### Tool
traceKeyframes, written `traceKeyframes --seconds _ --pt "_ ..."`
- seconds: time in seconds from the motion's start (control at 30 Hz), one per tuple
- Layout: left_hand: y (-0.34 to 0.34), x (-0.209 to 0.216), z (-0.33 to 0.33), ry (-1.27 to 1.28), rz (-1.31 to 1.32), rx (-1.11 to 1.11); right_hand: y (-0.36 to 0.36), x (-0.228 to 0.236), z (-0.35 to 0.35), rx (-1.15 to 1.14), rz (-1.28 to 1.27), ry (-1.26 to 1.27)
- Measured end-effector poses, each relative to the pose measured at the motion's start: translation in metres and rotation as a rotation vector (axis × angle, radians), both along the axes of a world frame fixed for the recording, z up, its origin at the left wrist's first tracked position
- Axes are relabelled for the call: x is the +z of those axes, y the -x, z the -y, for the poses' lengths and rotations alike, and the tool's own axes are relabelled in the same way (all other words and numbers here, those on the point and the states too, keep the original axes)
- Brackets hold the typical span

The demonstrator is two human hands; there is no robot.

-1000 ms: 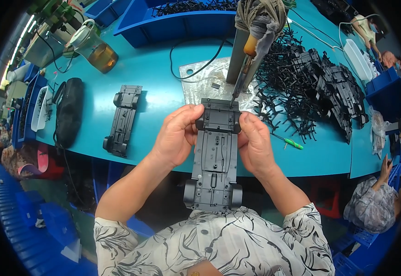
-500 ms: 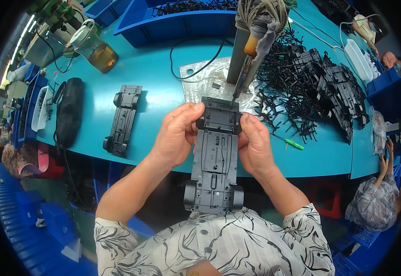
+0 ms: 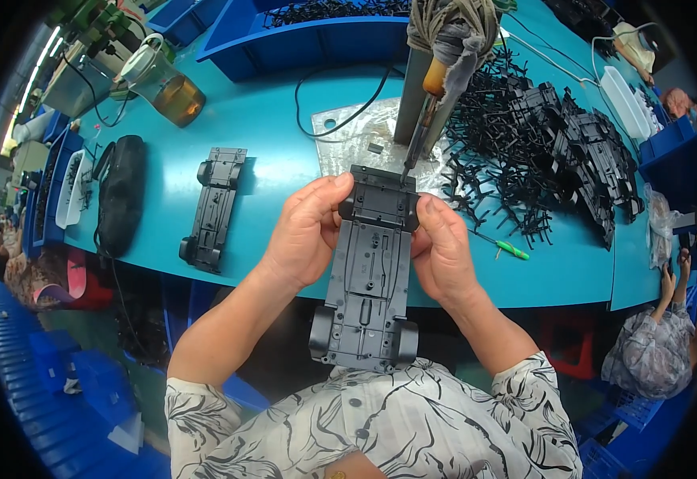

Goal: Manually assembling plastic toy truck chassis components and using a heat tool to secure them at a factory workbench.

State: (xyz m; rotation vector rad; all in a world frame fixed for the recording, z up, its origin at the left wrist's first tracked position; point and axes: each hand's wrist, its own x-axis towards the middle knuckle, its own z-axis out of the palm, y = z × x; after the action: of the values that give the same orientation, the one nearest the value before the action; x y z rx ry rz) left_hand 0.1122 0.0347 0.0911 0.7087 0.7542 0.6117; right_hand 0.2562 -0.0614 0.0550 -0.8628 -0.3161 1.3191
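Note:
A long black plastic toy car chassis (image 3: 367, 263) with wheel-arch pieces at both ends is held between my two hands, its near end close to my shirt. My left hand (image 3: 307, 227) grips the far left corner, thumb on top and fingers underneath. On the opposite edge, my right hand (image 3: 447, 249) holds it the same way. Down from a metal upright comes a soldering iron (image 3: 420, 140), its handle wrapped in grey cloth. The iron's tip is at the far right corner of the chassis; I cannot tell whether it touches.
A similar chassis (image 3: 212, 209) lies to the left, beside a black pouch (image 3: 121, 195). Behind my hands is a silvery plate (image 3: 348, 148). On the right lie branching black parts (image 3: 496, 132), stacked chassis (image 3: 592, 164) and a green-handled screwdriver (image 3: 512, 251). A blue bin (image 3: 308, 49) stands at the back.
The near end of the chassis has swung slightly to the left. Its far end stays by the iron's tip, and both hands keep their hold with hardly any shift.

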Motion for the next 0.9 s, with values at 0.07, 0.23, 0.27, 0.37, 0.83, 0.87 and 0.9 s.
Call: traceKeyframes --seconds 0.07,0.23,0.27,0.37,0.83,0.87,0.9 --pt "0.001 -0.003 -0.001 -0.002 0.008 -0.009 -0.001 0.0 0.0 0.003 0.002 -0.001" --pt "0.0 -0.001 -0.002 -0.01 -0.015 0.002 0.001 0.0 -0.001 0.009 -0.012 -0.039" --pt "-0.001 0.0 -0.002 -0.016 -0.014 0.002 0.001 0.0 0.0 0.009 -0.011 -0.039" --pt "-0.004 0.004 -0.001 -0.019 -0.039 0.017 0.0 -0.003 0.0 0.005 0.004 -0.021" --pt "-0.004 -0.003 -0.005 -0.114 -0.092 0.011 -0.001 -0.014 0.0 0.046 -0.035 -0.123" --pt "-0.003 -0.004 -0.006 -0.118 -0.098 0.01 0.001 -0.01 -0.001 0.048 -0.033 -0.124" --pt "-0.002 -0.004 -0.006 -0.119 -0.097 0.011 0.003 -0.004 -0.002 0.024 -0.067 -0.077"
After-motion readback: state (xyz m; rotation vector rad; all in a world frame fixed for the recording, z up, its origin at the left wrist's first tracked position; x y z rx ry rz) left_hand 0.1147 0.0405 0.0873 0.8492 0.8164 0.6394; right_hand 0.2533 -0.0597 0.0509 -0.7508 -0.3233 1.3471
